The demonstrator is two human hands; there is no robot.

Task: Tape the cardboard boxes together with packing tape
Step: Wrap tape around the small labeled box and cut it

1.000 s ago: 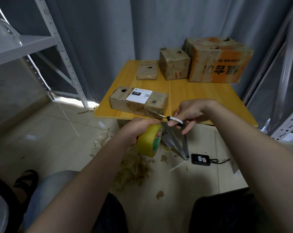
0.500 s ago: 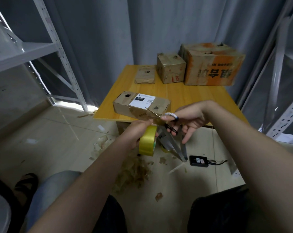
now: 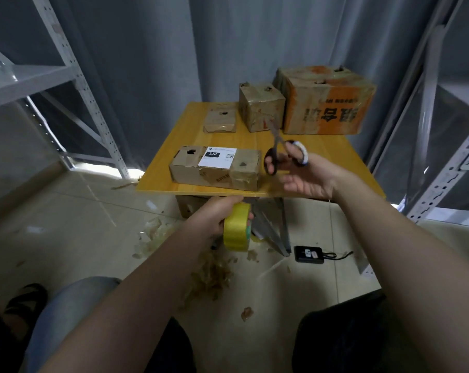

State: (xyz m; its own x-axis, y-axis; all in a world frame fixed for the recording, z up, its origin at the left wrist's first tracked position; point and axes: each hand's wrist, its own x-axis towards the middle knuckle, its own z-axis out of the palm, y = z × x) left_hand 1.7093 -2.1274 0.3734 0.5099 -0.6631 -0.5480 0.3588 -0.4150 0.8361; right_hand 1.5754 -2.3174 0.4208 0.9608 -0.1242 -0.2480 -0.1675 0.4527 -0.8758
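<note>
1. Scissors (image 3: 279, 153) went up and away from the tape roll (image 3: 237, 228) since a sec ago, blades now pointing up over the surface (image 3: 333, 149).
2. Left hand (image 3: 217, 214) grips the yellow roll just below the surface's front edge.
3. Right hand (image 3: 306, 177) holds the scissors by the handles, right beside the labelled box (image 3: 217, 169).
4. Orange box (image 3: 325, 100), cube box (image 3: 260, 107) and flat box (image 3: 220, 118) sit at the back.

Blurred scissors (image 3: 277, 142), partly hidden tape roll (image 3: 237, 227)

Grey curtains (image 3: 152, 63), metal shelving (image 3: 74, 76) — pale tiled floor (image 3: 66, 232), wooden table (image 3: 254, 142)
</note>
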